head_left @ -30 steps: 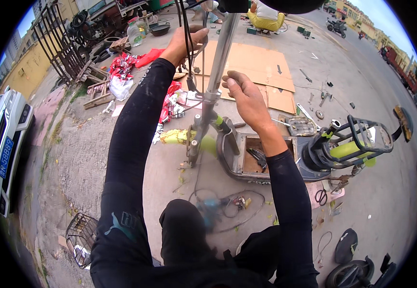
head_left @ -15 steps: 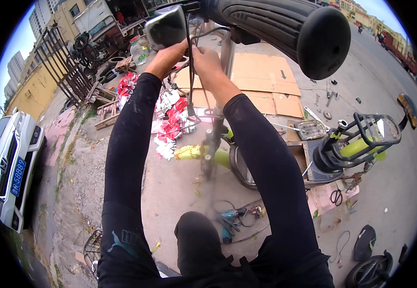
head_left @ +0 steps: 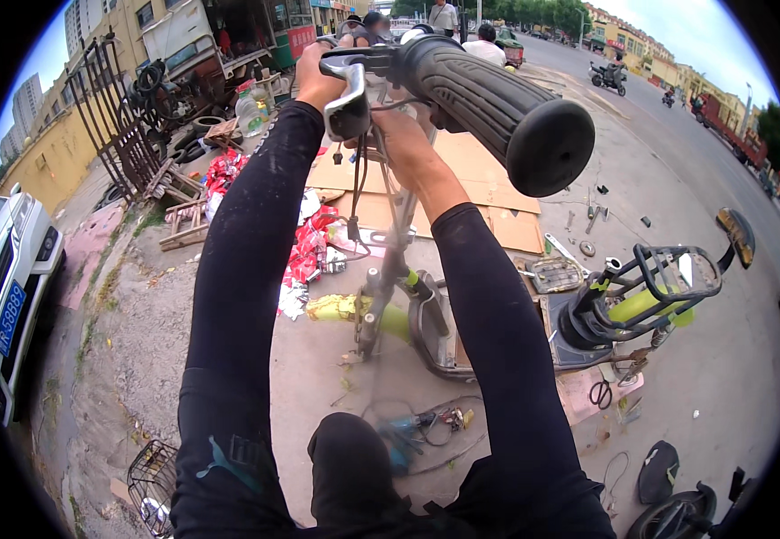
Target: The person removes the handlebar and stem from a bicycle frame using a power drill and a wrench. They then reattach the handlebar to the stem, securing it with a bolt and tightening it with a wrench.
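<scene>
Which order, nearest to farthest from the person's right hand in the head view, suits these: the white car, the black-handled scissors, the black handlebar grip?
Measured from the right hand:
1. Black handlebar grip: just beside it, on its right.
2. Black-handled scissors: down on the right, near ground level.
3. White car: off at the far left.

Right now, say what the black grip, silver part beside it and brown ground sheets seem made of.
Black grip: probably rubber, matte, moulded ridges. Silver part: metal or chromed plastic; glossy reflections. Brown sheets: likely cardboard, matte with straight creases.
</scene>
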`<state>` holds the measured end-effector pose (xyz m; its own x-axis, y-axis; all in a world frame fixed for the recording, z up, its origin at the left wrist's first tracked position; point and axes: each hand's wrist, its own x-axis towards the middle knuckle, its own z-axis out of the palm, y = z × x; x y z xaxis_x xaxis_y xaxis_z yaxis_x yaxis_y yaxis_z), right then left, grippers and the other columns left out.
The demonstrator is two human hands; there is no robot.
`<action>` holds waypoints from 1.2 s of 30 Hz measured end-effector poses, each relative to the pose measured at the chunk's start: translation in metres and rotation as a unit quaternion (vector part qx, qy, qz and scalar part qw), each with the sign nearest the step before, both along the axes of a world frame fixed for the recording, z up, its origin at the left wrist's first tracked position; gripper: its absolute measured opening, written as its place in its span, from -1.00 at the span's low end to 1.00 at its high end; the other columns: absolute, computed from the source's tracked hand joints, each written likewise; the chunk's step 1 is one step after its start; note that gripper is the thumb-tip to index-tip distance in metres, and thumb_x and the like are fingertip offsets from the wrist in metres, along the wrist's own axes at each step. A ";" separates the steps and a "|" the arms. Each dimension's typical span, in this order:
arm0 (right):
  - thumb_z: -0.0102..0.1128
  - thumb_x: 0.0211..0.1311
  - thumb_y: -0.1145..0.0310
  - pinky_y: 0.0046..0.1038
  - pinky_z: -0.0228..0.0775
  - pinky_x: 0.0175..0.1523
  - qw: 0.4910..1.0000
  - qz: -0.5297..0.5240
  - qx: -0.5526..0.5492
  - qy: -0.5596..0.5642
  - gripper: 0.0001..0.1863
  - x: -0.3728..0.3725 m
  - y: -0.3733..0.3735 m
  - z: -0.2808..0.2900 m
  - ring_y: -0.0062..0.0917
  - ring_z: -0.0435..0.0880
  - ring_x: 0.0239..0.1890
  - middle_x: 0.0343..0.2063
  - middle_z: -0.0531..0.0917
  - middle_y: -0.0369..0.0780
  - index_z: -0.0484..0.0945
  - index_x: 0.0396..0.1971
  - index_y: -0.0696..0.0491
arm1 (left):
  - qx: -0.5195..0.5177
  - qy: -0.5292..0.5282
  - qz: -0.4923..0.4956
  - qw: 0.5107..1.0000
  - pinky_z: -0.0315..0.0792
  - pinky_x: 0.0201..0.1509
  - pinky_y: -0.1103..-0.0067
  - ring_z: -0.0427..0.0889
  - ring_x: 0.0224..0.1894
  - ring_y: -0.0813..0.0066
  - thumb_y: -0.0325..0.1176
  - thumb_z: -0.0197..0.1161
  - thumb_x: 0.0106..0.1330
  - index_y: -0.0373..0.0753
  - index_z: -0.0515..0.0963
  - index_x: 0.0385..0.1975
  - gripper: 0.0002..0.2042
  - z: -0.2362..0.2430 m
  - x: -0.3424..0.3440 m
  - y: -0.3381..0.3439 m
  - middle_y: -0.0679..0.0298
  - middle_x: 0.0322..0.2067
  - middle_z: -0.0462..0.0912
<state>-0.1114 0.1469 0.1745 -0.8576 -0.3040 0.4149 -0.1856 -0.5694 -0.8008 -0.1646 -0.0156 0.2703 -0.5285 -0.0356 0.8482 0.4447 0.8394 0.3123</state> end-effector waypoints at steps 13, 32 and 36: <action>0.01 0.42 0.18 -0.20 0.63 -0.19 0.997 -0.001 0.074 0.027 -0.72 0.038 0.019 0.023 -0.41 0.68 -0.24 -0.25 0.64 -0.27 0.52 -0.04 -0.01 | 0.254 -0.155 -0.345 0.890 0.42 -0.26 0.54 0.56 -0.37 0.55 -0.09 0.07 0.46 -0.25 0.66 -0.27 -0.65 -0.033 0.060 0.045 0.30 -0.36 0.65; -0.10 0.47 0.18 -0.21 0.63 -0.17 0.986 0.003 0.101 0.133 -0.69 -0.026 0.017 -0.016 -0.40 0.71 -0.26 -0.30 0.68 -0.19 0.51 -0.11 0.09 | 0.357 -0.197 -0.391 0.825 0.50 0.03 0.46 0.65 -0.11 0.40 0.03 -0.27 0.59 -0.24 0.51 0.06 -0.50 -0.064 0.060 0.053 0.16 -0.09 0.69; -0.09 0.46 0.16 -0.26 0.62 -0.18 0.990 0.014 0.118 0.081 -0.68 -0.016 0.031 -0.004 -0.44 0.71 -0.27 -0.31 0.69 -0.21 0.52 -0.11 0.09 | 0.280 -0.033 -0.362 0.889 0.54 -0.02 0.48 0.71 -0.22 0.33 -0.10 -0.14 0.56 -0.25 0.58 0.00 -0.59 -0.034 0.053 0.043 0.22 -0.25 0.74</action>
<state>-0.1270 0.1775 0.1700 -0.7759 -0.4319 0.4599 -0.3084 -0.3762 -0.8737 -0.1112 0.0272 0.2367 -0.6326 -0.0727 0.7711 0.7702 0.0458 0.6362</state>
